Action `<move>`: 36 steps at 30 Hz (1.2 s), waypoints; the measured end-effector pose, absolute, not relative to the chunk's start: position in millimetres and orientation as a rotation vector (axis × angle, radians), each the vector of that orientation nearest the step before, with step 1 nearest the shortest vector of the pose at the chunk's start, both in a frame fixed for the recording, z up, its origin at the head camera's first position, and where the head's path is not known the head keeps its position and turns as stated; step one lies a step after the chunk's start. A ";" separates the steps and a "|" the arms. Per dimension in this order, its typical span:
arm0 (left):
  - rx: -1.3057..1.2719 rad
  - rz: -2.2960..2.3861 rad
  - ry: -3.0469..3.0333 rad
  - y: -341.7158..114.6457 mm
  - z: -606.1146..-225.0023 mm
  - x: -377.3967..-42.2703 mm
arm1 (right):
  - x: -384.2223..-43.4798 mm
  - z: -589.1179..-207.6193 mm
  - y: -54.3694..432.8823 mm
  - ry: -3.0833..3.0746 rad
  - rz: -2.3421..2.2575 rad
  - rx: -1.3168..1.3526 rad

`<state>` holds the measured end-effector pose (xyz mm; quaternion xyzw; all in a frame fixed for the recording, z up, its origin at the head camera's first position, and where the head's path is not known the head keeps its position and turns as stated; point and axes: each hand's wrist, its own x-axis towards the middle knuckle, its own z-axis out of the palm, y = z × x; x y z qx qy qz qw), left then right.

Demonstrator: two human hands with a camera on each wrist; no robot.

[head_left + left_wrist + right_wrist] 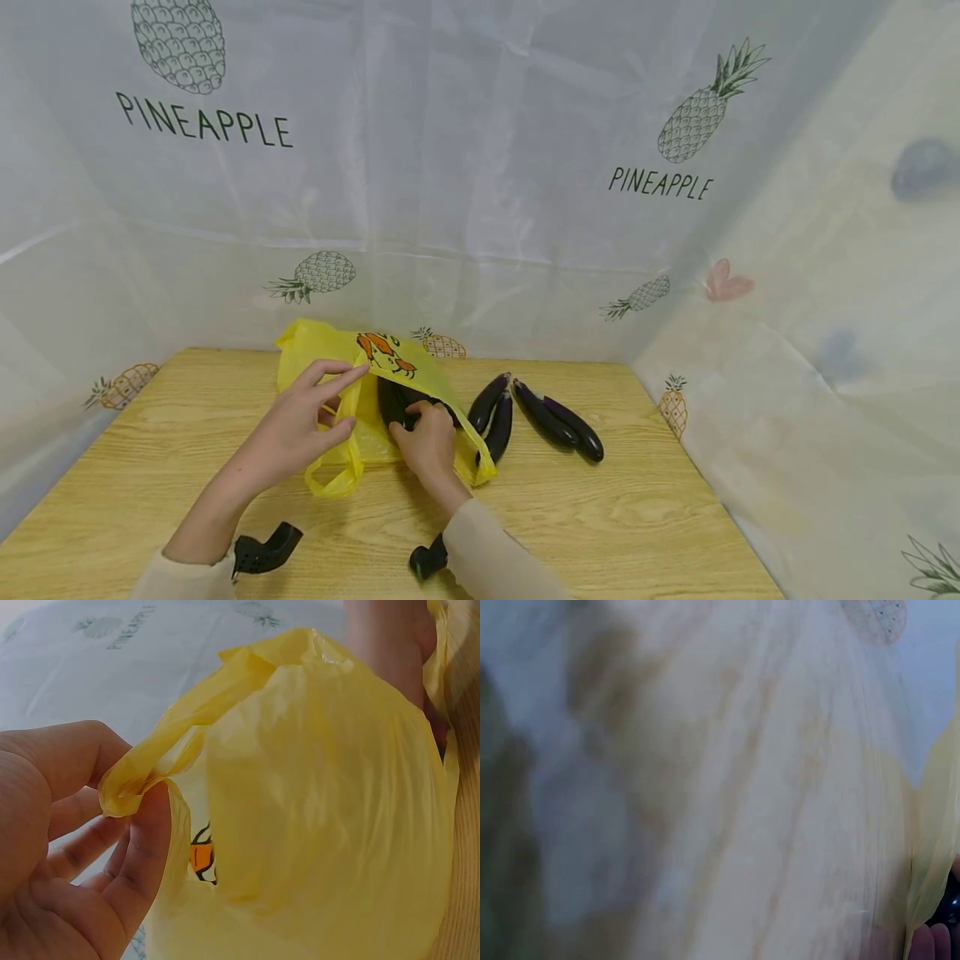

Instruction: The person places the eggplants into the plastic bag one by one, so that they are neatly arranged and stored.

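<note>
A yellow plastic bag [322,342] with an orange print lies on its side on the table, its mouth toward me. My left hand [303,417] holds the bag by its handle [139,776], which is looped over the fingers in the left wrist view. My right hand [429,442] reaches into the mouth, thumb and fingers around a dark eggplant [411,422]. Beside it in the bag is another eggplant [388,402]. In the right wrist view, blurred bag plastic [765,825] fills most of the picture, with fingertips [932,943] at the lower right corner.
Right of the bag, several more eggplants [546,418] lie on the wooden table [637,500], the nearest ones against the bag's edge. A white curtain [480,167] printed with pineapples encloses the back and sides. Black mounts [266,550] sit at both wrists.
</note>
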<state>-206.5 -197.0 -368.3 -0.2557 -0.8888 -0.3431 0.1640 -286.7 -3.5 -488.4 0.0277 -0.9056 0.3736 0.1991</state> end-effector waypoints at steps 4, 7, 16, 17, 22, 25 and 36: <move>-0.729 -0.985 -2.534 -197.6 -368.2 -206.0 | -287.6 -487.3 -4.3 -2.559 1.015 0.051; -0.729 -0.984 -2.534 -198.0 -368.4 -206.3 | -286.7 -485.4 -3.0 -2.584 1.017 0.063; -0.713 -0.980 -2.554 -199.2 -368.5 -207.8 | -270.8 -477.2 8.8 -2.616 1.188 0.234; -0.712 -0.977 -2.554 -199.4 -368.5 -207.8 | -268.4 -475.2 9.9 -2.615 1.200 0.261; -0.704 -0.969 -2.558 -201.1 -369.4 -208.2 | -254.7 -456.9 17.9 -2.594 1.294 0.425; -0.701 -0.964 -2.557 -201.6 -369.6 -208.6 | -245.9 -444.2 27.0 -2.596 1.339 0.516; -0.692 -0.987 -2.574 -202.0 -368.3 -208.7 | -225.7 -410.0 91.2 -2.651 1.344 0.710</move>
